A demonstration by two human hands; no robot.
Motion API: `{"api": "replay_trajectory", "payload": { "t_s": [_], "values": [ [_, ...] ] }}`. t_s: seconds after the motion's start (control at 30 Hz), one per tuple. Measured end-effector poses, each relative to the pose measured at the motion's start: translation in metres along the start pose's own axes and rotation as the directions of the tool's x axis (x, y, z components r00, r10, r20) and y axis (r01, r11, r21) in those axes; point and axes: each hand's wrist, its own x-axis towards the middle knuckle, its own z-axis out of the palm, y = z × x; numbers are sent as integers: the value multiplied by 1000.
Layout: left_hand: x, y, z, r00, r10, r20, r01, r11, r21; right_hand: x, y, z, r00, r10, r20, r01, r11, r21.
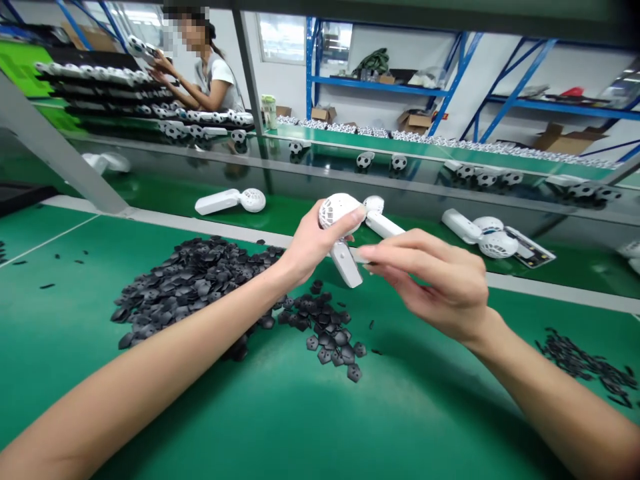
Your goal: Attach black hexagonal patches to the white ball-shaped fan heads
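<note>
My left hand (311, 245) is closed around the round, slotted head of a white handheld fan (346, 264), thumb across its top. The fan's handle slants down toward me, above the table. Close beside that handle, my right hand (443, 280) pinches a small pale piece (358, 255), mostly covered by the fingers; whether it touches the handle I cannot tell. Beneath and left of my hands lies a big heap of black pentagon-shaped pieces (193, 287). A smaller scatter of these black pentagons (333, 333) spreads nearer to me.
Thin black strips (585, 363) lie at the right on the green table (280, 427). Beyond a pale rail (165, 223), white fans (230, 200) rest on a green belt. Across from me, a person (220, 80) handles a fan beside racks of black-and-white ones. A metal post (65, 143) slants at left.
</note>
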Motion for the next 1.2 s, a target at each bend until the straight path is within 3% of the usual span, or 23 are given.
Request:
{"api": "replay_trajectory", "payload": {
  "t_s": [0.13,0.3,0.43,0.6,0.7,0.8,0.93,1.07,1.13,1.2],
  "values": [
    [1,1,-4,999,33,-35,-29,994,105,3,0,-5,991,48,-122,-48,999,6],
    [3,1,-10,995,90,-35,-84,988,129,2,0,0,917,340,-206,-299,931,209],
    [2,4,-8,989,148,-5,-146,980,134,4,5,3,871,449,-200,-364,863,350],
    [-4,9,3,1000,-16,-15,16,1000,-1,3,14,9,797,572,-195,-443,772,456],
    [-8,10,7,999,-35,-4,35,999,-24,-2,17,12,760,608,-228,-457,750,477],
    [-9,10,7,1000,3,-16,-3,1000,1,-5,18,10,831,469,-299,-370,868,332],
    [-7,9,6,999,19,-40,-19,1000,3,-6,20,2,957,109,-269,-96,994,61],
    [-8,9,5,1000,25,-13,-25,1000,8,-5,23,-9,957,-182,-226,146,975,-165],
    [-9,9,4,999,38,4,-38,999,14,-5,22,-10,950,-221,-219,164,954,-253],
    [-10,8,3,999,47,16,-48,999,19,-4,20,-6,954,-149,-260,88,969,-233]
  ]
}}
